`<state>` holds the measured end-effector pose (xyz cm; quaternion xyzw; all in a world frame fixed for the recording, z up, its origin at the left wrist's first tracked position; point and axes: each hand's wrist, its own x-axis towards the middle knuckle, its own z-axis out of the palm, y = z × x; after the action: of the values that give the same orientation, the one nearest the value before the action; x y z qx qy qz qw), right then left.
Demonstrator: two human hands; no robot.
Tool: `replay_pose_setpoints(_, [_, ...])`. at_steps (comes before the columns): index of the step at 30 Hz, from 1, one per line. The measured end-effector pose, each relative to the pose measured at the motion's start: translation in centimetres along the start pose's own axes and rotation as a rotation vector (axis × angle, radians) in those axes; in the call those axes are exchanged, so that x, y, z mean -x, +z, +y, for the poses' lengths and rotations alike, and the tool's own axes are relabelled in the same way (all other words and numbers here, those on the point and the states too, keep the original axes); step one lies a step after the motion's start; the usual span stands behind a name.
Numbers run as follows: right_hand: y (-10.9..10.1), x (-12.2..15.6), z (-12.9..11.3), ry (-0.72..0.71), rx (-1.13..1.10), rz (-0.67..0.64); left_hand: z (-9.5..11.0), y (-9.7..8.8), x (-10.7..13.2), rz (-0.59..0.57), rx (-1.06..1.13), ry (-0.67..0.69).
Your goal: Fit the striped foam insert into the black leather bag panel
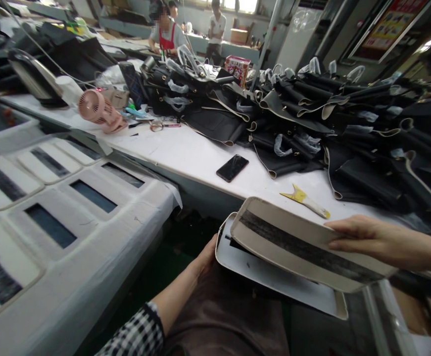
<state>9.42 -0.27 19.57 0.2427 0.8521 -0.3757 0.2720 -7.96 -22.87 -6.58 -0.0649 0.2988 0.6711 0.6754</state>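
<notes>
My right hand grips the right end of a beige rounded panel with a dark strip along its length, thumb on top. The panel is tilted, its left end lying over the open end of a bag body with a pale rim and a whitish inside. My left hand is closed on the left edge of this bag body, its fingers mostly hidden behind it. Below lies dark material over my lap. A yellow-and-white scraper-like tool lies on the white table just beyond the panel.
A phone lies on the table, with piled black bags behind and to the right. A pink fan and kettle stand left. More stripe-marked panels rest on the left-hand surface. Other people are farther back.
</notes>
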Motion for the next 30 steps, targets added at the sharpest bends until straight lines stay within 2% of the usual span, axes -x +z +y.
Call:
replay_pose_setpoints(3, [0.2,-2.9,-0.6,-0.031,-0.194,-0.238,-0.1,-0.1,-0.1,-0.011,0.023,-0.010])
replay_pose_setpoints(4, [0.4,-3.8,-0.5,-0.037,-0.237,-0.275,-0.1,-0.2,-0.2,-0.014,0.032,-0.017])
replay_pose_setpoints(10, [2.6,-7.0,2.1,0.045,-0.486,-0.405,-0.7,-0.8,-0.9,0.051,0.044,-0.008])
replay_pose_setpoints(14, [3.8,-8.8,3.5,0.079,-0.455,-0.387,-0.8,-1.3,-1.3,0.064,0.050,0.027])
replay_pose_setpoints(16, [4.4,-9.3,3.9,0.051,-0.322,-0.307,-0.8,-1.6,-1.4,0.077,0.065,0.061])
replay_pose_setpoints(17, [4.9,-9.4,4.0,0.030,-0.217,-0.223,-0.7,-1.7,-1.4,0.091,0.068,0.076])
replay_pose_setpoints(20, [7.5,-9.0,4.5,-0.046,0.222,0.146,-0.6,-1.7,-1.5,0.132,0.062,0.063])
replay_pose_setpoints(22, [9.8,-8.3,5.0,-0.160,0.457,0.287,-0.6,-1.6,-1.4,0.141,0.062,0.040])
replay_pose_setpoints(25, [12.8,-7.7,5.2,-0.357,0.466,0.429,-0.5,-1.3,-1.2,0.134,0.069,0.035])
replay_pose_setpoints(27, [14.0,-7.9,4.8,-0.388,0.417,0.567,-0.4,-1.0,-1.0,0.127,0.066,0.036])
replay_pose_setpoints(28, [14.3,-8.2,4.5,-0.393,0.445,0.593,-0.3,-0.9,-0.9,0.115,0.066,0.037])
replay_pose_setpoints(30, [14.7,-9.2,3.6,-0.420,0.596,0.541,-0.2,-0.6,-0.7,0.078,0.066,0.043])
